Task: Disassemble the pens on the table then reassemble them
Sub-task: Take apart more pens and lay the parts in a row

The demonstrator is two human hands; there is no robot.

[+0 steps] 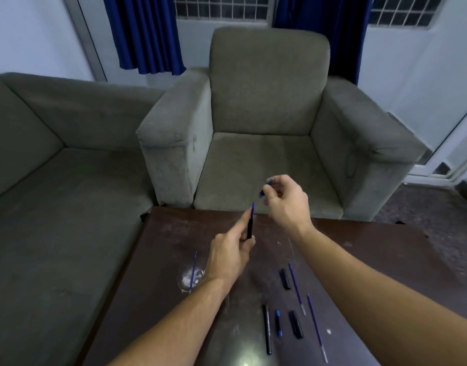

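My left hand [231, 253] grips a black pen barrel [250, 228] above the far edge of the dark table [359, 247], with a blue refill tip [253, 207] sticking out of its top. My right hand [286, 200] is raised just beyond it, pinching a small blue pen piece [265, 188] between the fingertips. On the table lie loose parts: a blue refill [193, 270] at the left, two black caps [285, 278] [296, 324], two refills [296, 287] [316, 327], a black barrel [267, 328] and a small blue piece [278, 323].
A grey armchair [266, 122] stands right behind the table, and a grey sofa [55, 167] runs along the left. Blue curtains [145, 33] and barred windows are at the back. A whitish ring stain [191, 277] marks the table under the left refill.
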